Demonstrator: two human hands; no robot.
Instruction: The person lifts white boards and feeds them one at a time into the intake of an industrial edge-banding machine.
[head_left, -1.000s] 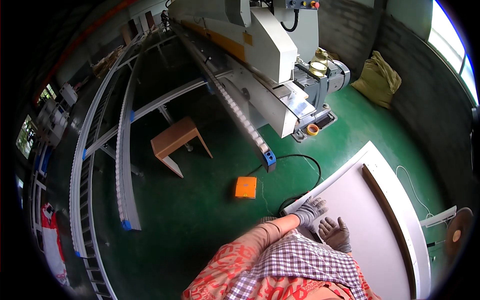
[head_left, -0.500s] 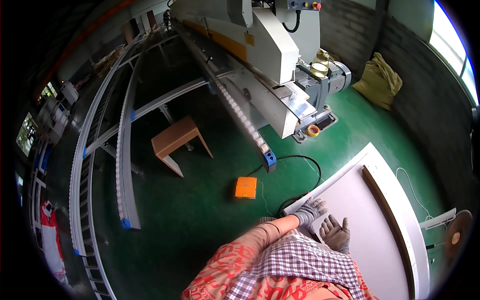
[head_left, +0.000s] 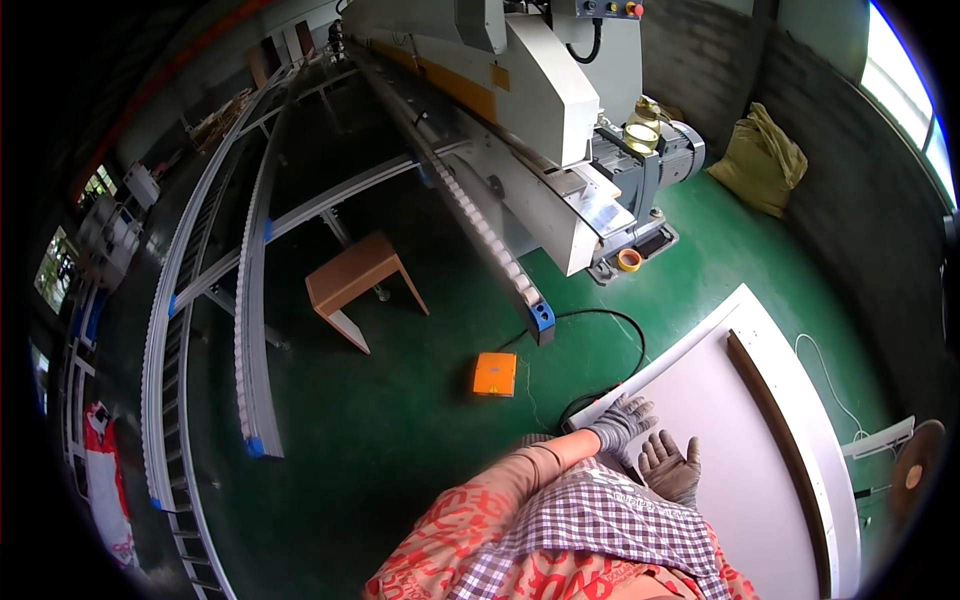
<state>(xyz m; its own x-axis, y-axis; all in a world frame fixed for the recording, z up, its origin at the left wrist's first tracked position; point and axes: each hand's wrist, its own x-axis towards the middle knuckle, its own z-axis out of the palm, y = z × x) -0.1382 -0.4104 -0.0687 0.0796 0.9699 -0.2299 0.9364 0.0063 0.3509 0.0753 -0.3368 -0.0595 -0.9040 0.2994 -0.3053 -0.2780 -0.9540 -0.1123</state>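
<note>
Both of my hands wear grey gloves and hold nothing. My left hand (head_left: pixel 622 423) reaches out over the near left edge of a large pale board (head_left: pixel 740 470), its fingers spread. Close beside it, my right hand (head_left: pixel 671 468) is turned palm up with the fingers stretched apart. Whether either hand touches the board I cannot tell. A long dark-edged strip (head_left: pixel 785 440) with a white face lies along the right part of the board. My checked apron (head_left: pixel 610 520) covers the area just below the hands.
An orange box (head_left: pixel 494 374) sits on the green floor, with a black cable (head_left: pixel 625 318) curving past it. Roller rails (head_left: pixel 258 330) run along the left, near a small brown stool (head_left: pixel 352 275). A large machine (head_left: pixel 550 100) with a motor stands ahead; a yellowish sack (head_left: pixel 758 160) leans by the wall.
The whole view has shifted very slightly. Both hands keep nearly the same place and pose, with fingers still spread.
</note>
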